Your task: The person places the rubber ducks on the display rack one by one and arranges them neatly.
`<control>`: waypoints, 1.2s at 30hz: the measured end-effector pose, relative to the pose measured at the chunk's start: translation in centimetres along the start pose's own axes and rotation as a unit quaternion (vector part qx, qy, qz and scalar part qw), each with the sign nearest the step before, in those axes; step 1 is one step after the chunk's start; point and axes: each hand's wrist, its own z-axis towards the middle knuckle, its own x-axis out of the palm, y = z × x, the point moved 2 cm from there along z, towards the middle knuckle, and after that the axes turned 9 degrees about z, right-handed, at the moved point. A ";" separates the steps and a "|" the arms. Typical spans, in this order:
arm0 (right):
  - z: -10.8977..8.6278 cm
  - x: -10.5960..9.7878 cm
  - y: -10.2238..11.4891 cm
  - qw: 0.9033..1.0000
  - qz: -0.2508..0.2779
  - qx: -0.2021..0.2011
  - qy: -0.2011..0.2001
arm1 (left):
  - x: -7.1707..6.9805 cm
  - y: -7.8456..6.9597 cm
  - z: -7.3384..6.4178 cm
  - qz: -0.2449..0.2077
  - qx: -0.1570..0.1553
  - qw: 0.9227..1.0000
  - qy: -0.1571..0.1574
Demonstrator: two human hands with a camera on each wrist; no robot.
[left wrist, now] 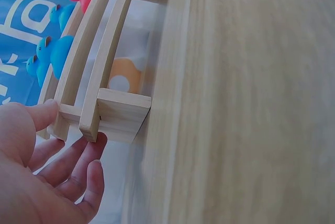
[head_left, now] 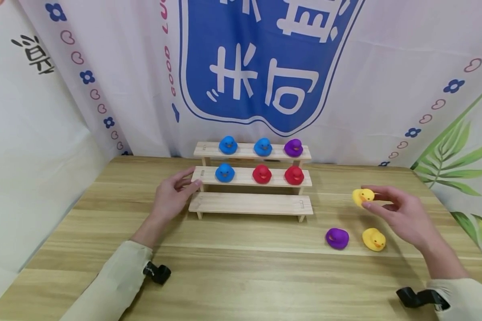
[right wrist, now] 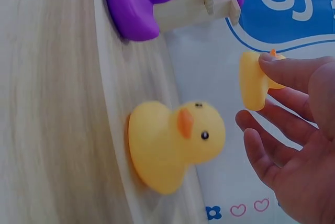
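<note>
A three-tier wooden display stand stands against the back of the table. My left hand holds its left end, the thumb on the middle tier and curled fingers at the plank ends in the left wrist view. Off to the right, my right hand pinches a yellow rubber duck above the table. Below it sit another yellow duck and a purple duck. The top tier bears two blue ducks and a purple duck; the middle tier bears a blue duck and two red ducks.
The wooden table stretches in front of the stand. Behind it hangs a printed curtain with a large blue emblem. Leaf-patterned cloth borders the right side. Black wrist cameras are strapped over both sleeves.
</note>
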 end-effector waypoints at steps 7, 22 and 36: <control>0.8 1.3 1.4 0.999 0.014 -0.028 0.003 | 0.0 0.0 0.0 -0.007 0.004 1.000 0.000; 2.1 4.5 4.7 0.994 0.056 -0.066 0.060 | 0.1 0.0 -0.1 -0.011 0.002 1.000 0.001; 3.0 6.8 7.4 0.988 0.075 -0.106 0.080 | 0.1 -0.1 -0.1 -0.004 0.001 1.000 -0.003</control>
